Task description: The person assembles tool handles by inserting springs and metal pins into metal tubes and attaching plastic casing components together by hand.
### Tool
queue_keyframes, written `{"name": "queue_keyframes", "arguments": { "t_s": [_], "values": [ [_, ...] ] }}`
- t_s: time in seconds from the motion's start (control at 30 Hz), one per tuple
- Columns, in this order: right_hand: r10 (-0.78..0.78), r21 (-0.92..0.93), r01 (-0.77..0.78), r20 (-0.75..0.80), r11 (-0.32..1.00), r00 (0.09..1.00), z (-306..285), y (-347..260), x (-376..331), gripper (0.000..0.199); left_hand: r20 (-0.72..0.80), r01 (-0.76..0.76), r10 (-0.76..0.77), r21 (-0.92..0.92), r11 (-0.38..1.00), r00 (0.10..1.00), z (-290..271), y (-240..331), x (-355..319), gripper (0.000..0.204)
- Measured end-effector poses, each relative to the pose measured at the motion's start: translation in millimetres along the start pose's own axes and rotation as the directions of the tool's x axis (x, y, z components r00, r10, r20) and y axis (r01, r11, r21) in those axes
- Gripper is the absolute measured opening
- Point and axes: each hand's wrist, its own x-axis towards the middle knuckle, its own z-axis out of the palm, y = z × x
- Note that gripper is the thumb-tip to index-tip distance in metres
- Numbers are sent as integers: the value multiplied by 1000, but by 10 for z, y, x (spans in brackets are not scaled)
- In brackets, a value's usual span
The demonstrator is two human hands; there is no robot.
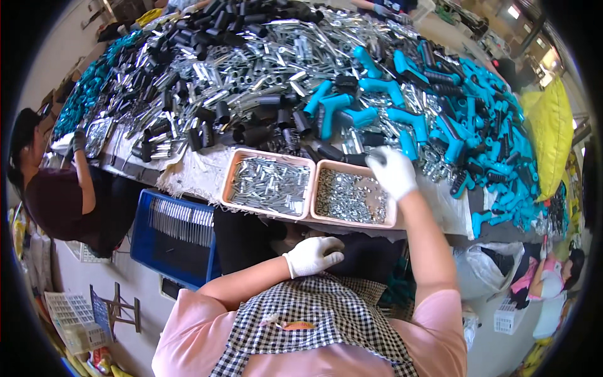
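On the parts-covered table [201,176], our right hand [392,171] pinches a black grip [358,159], long axis pointing left; our left hand [312,255] rests loosely curled, empty.

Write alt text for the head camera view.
A white-gloved right hand reaches over a pink tray of small metal parts toward a black grip; the gloved left hand rests near the lap.

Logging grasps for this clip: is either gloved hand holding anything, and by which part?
The right hand reaches a black handle piece beyond the right tray; whether it holds it cannot be told. The left hand looks empty.
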Motion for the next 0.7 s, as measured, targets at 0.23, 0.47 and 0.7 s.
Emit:
{"name": "queue_keyframes", "arguments": {
  "t_s": [0.23,0.47,0.7],
  "values": [
    [405,-638,-117,326,761,854,562,-342,1120,27,-178,-131,111,-106,986,978,-740,152,-365,33],
    [389,-676,-25,394,737,833,654,-195,1153,31,-519,-80,161,176,981,839,-2058,162,35,28],
    [405,-529,-180,348,830,846,409,-305,971,40,-780,219,-101,48,975,618,-3157,114,1462,52]
  ]
}}
